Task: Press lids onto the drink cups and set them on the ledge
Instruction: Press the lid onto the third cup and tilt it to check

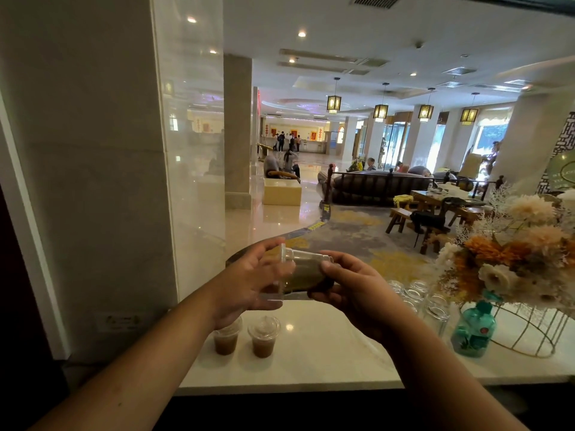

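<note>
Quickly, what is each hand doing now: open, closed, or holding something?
Left hand: holds the lid end of the tipped drink cup.
Right hand: grips the base end of the same cup.

On the ledge (311,365), toward its left end, the left lidded cup (226,340) and the right lidded cup (264,337) stand side by side. Above them a third cup (306,273) lies tilted sideways between the left hand (249,284) and the right hand (357,290). Farther right stand glass jars (435,309), seemingly upturned, then a bottle (473,332) before a flower arrangement (513,262).
</note>
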A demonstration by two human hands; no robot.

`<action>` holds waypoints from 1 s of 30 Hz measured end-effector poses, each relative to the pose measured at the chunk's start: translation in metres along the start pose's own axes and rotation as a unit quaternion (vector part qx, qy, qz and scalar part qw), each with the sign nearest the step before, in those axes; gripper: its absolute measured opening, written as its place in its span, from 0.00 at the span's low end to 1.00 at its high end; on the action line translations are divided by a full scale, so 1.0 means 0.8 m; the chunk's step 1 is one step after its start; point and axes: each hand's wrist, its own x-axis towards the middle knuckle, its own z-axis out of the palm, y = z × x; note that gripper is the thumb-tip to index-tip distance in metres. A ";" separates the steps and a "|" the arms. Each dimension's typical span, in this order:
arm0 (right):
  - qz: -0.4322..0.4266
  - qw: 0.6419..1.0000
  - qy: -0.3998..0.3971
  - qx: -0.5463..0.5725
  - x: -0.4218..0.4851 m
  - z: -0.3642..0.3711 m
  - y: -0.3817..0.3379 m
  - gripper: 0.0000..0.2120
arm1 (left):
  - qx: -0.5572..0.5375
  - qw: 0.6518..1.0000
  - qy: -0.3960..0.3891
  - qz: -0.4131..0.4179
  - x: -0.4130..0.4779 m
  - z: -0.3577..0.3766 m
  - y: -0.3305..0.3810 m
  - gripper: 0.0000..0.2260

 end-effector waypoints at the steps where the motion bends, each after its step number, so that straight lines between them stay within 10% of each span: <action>1: -0.007 1.000 -0.005 0.001 -0.001 -0.001 0.000 0.16 | 0.006 1.000 0.011 -0.016 0.000 0.002 0.003 0.33; 6: -0.007 1.000 0.000 0.010 -0.002 0.004 0.005 0.16 | 0.003 0.999 0.036 -0.012 -0.002 0.007 0.009 0.18; 17: -0.005 1.000 -0.021 0.021 -0.003 0.003 0.005 0.19 | 0.019 0.998 0.042 -0.036 -0.001 0.011 0.008 0.21; 30: -0.039 0.994 0.015 -0.104 0.013 0.012 -0.019 0.17 | -0.257 0.966 0.017 -0.017 0.005 0.021 -0.028 0.34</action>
